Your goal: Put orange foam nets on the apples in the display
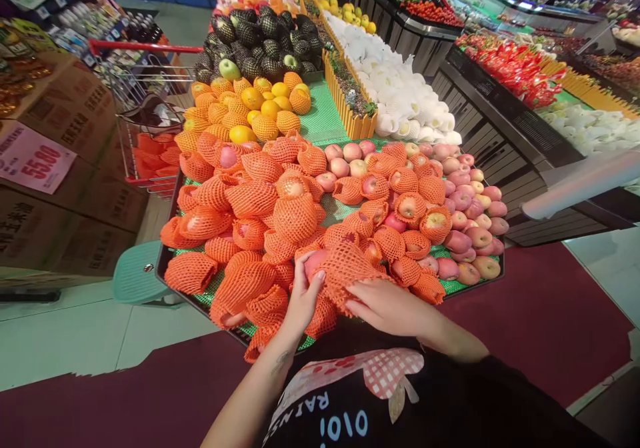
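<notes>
Near the front edge of the fruit display, my left hand (305, 298) grips a pinkish-red apple (315, 263), its thumb and fingers closed on it. An orange foam net (345, 271) lies against the apple's right side. My right hand (383, 305) is on the net's right end, with its fingers closed on the mesh and the fingertips partly hidden. Several net-wrapped fruits (253, 198) lie left of and beyond my hands. Bare apples (467, 201) sit at the display's right side.
Oranges (270, 108), black-netted fruit (265, 38) and white-netted fruit (400, 88) lie farther back. A shopping cart (150, 48) stands at the back left, above a green stool (137, 271). Cardboard boxes (60, 235) are stacked at the left. A dark rim (173, 285) edges the display.
</notes>
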A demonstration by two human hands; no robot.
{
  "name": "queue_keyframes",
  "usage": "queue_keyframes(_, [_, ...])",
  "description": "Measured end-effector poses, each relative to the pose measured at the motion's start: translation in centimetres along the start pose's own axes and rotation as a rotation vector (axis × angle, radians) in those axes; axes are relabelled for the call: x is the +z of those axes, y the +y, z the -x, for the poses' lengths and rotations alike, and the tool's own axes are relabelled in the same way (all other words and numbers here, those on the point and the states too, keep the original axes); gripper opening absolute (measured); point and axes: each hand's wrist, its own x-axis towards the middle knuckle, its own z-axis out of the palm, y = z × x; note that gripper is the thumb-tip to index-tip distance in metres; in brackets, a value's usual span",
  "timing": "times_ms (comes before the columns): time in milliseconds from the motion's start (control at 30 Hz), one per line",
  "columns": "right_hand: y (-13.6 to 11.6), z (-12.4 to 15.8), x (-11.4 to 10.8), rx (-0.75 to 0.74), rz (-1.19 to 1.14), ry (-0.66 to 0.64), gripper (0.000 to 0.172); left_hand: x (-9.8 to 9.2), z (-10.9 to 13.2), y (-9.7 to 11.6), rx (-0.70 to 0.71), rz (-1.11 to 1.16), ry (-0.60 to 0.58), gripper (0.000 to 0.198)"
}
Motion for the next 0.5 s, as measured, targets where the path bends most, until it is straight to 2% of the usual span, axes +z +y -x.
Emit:
queue_keyframes(67, [-1.6,1.3,-2.7,-0.149,-0.131,-0.252,0.035,-0.5,0.0,0.2,0.032,-0.019,0.014,0.044])
queue_keyframes(100, [-2.0,1.7,-3.7,-0.211,-0.216,-0.322,0.034,-0.6,0.1,0.4,0.043,-0.017,0.012,0.044])
queue_keyframes(133, [-2.2,1.8,-4.3,-0.236,-0.29,-0.311,0.031,-0.7,0.2,0.6,0.055,-0.008,0.003,0.044])
queue_keyframes(167, [-2.0,1.7,-4.5,-0.217,-0.346,-0.198,0.026,-0.7,0.3,0.8,0.075,-0.002,-0.013,0.047])
queue_keyframes(233, [-0.9,0.9,-4.0,-0.098,-0.387,0.171,0.021,-0.7,0.5,1.2,0.147,-0.013,-0.049,0.053])
queue_keyframes(267, [-0.1,0.4,-3.5,-0.043,-0.39,0.326,0.024,-0.6,0.5,1.4,0.195,-0.026,-0.063,0.056])
queue_keyframes(300, [0.7,-0.3,-2.9,-0.014,-0.396,0.423,0.03,-0.6,0.6,1.6,0.242,-0.039,-0.071,0.058])
queue_keyframes(400, [3.0,-1.8,-2.0,0.012,-0.413,0.505,0.044,-0.5,0.6,2.3,0.329,-0.055,-0.102,0.062])
queue_keyframes(500, [4.0,-2.6,-2.8,0.024,-0.426,0.58,0.053,-0.6,0.9,2.9,0.357,-0.036,-0.16,0.065])
